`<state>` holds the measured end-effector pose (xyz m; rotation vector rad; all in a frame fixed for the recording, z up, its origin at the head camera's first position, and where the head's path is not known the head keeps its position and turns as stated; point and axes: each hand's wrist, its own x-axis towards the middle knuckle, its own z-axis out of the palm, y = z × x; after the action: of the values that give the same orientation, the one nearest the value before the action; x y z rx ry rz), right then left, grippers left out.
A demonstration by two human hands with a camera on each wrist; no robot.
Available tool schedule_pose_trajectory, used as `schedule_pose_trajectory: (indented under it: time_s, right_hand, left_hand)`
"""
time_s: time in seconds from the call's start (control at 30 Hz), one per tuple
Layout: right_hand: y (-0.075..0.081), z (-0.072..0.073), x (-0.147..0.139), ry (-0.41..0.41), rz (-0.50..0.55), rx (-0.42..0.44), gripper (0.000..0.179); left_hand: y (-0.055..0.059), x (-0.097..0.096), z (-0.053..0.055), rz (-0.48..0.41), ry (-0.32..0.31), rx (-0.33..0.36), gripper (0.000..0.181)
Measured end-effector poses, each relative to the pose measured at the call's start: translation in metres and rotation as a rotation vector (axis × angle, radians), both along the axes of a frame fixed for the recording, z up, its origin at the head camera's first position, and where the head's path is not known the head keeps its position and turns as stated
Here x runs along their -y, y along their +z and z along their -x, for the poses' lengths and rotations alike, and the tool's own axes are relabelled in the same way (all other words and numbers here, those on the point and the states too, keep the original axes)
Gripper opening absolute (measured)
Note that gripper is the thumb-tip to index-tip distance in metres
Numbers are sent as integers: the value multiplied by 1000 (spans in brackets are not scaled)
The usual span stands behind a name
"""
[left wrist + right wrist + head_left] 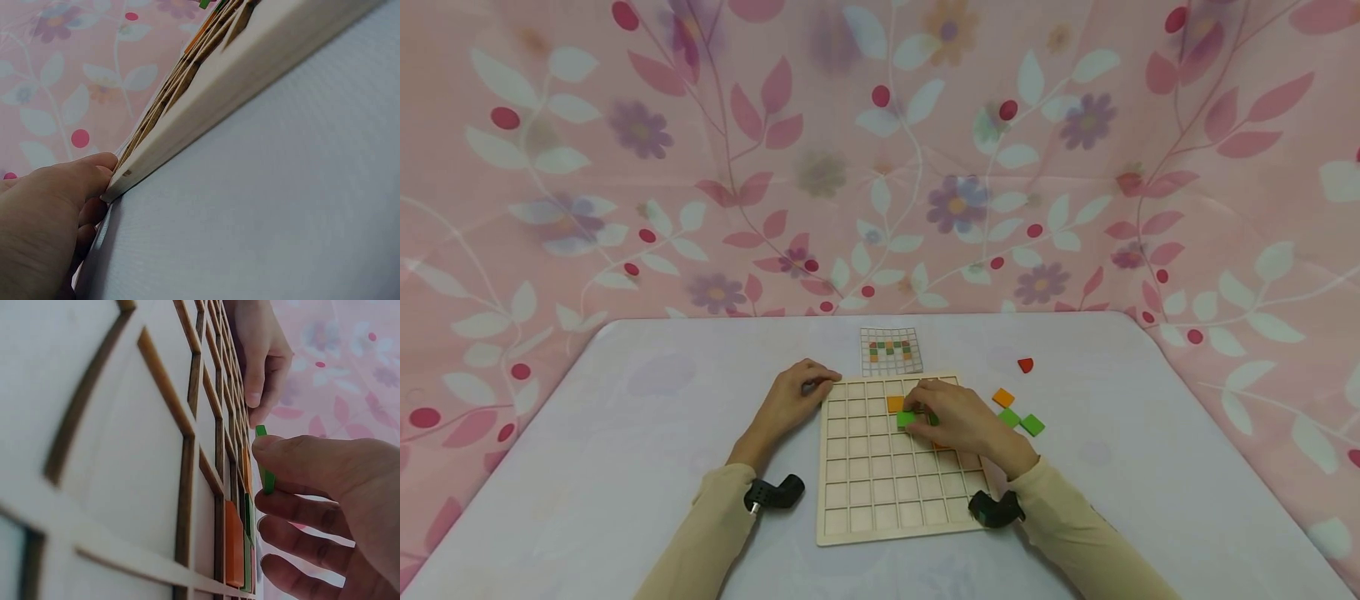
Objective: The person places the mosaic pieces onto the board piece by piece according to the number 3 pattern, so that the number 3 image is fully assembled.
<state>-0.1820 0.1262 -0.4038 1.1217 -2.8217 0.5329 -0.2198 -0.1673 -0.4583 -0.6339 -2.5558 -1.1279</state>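
Note:
A square wooden grid board [859,492] lies on the table. My left hand [799,390] holds its far left corner between thumb and fingers; in the left wrist view those fingers [94,175] meet at the corner. Over the board's far part, my right hand [958,417] pinches a green square tile [265,459] between thumb and index finger, just above the cells. An orange tile [895,404] sits in a far cell. Close by the right hand, another orange tile [234,544] and a green tile [248,515] stand in cells, partly hidden by that hand in the head view.
Behind the board lies a printed pattern card [891,352] with a coloured grid. Right of the board are a loose orange tile [1003,397], green tiles [1032,425] and a red piece [1026,365]. A floral curtain [880,167] hangs behind the white-covered table [625,433].

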Motion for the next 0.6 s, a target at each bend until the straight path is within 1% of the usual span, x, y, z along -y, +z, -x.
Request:
schedule_pose_trajectory:
  time_s: [0.13,0.33,0.47,0.6]
  right_hand:
    - [-1,0,1,0,10,14,26]
    - [0,0,3,1,24,49,25]
    - [-1,0,4,5,36,69,24]
    - [-2,1,6,9,37,62,23]
  left_hand:
    - [0,0,0,-4,3,23,15]
    - [-1,0,1,6,9,17,15]
    - [-2,0,0,-5,4,24,15]
    - [-2,1,0,-11,5,34,15]
